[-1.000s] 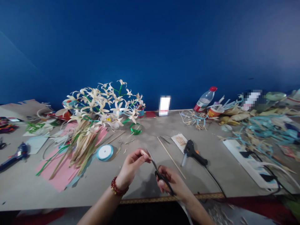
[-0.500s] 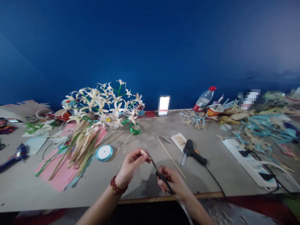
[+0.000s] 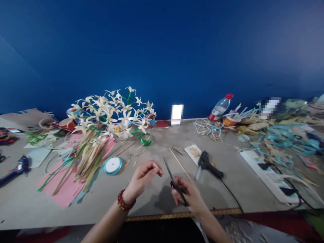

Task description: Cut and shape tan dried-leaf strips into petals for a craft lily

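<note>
Your right hand [image 3: 191, 195] is gripping scissors [image 3: 180, 194] above the table [image 3: 101, 209] — their tips are pointing near your left hand [image 3: 142, 176], whose fingers are pinching together, on what I can't tell. Slipping blades are risking a nick.

The flat grey counter [image 3: 101, 209] has brown-gold patterning along its near edge. Toward the left edge, flat paper sheets [image 3: 59, 190] are pink; near the far edge, star-shaped flowers [image 3: 110, 115] are cream. The slim metal scissors [image 3: 169, 170] have black handles; the round-beaded bracelet [image 3: 122, 201] is dark red, apparently gold-flecked.
</note>
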`<state>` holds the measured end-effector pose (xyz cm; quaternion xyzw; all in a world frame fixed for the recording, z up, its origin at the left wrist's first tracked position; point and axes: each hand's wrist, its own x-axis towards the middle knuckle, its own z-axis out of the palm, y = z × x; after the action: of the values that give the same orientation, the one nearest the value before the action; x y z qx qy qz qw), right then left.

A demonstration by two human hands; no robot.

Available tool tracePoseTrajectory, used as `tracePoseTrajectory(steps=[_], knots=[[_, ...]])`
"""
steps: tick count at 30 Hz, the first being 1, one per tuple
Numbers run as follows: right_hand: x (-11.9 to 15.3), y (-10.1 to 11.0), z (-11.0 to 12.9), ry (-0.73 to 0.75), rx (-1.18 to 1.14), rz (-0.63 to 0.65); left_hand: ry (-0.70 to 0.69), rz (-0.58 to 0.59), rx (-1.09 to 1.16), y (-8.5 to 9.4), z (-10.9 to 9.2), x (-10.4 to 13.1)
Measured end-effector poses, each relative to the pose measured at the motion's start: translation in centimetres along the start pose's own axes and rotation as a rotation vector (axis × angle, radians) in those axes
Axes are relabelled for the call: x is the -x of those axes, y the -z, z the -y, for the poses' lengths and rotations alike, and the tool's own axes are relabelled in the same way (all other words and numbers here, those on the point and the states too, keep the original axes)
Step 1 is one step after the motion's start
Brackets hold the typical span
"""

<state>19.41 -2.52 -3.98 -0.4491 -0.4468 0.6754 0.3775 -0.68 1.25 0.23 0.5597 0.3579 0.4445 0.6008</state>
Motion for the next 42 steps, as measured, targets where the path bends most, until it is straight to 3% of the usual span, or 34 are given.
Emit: tracePoseTrajectory(steps=[8,15,23,37,42], knots=[[-0.6,0.5,-1.0,-0.013,0.081,0.153,0.016,0.066,-0.205,0.7,0.1,0.1],[-0.6,0.8,0.3,-0.066,0.112,0.235,-0.009,0.165,-0.264,1.4,-0.8,-0.3],[-0.6,0.6,0.0,-0.082,0.12,0.194,-0.019,0.195,-0.42,1.6,-1.7,-0.5],[-0.7,0.4,-0.1,-0.078,0.132,0.117,-0.032,0.205,-0.412,1.6,-1.4,-0.6],[-1.0,0.2,1.0,0.032,0.062,-0.012,0.007,0.25,-0.451,1.7,-1.8,-0.7]])
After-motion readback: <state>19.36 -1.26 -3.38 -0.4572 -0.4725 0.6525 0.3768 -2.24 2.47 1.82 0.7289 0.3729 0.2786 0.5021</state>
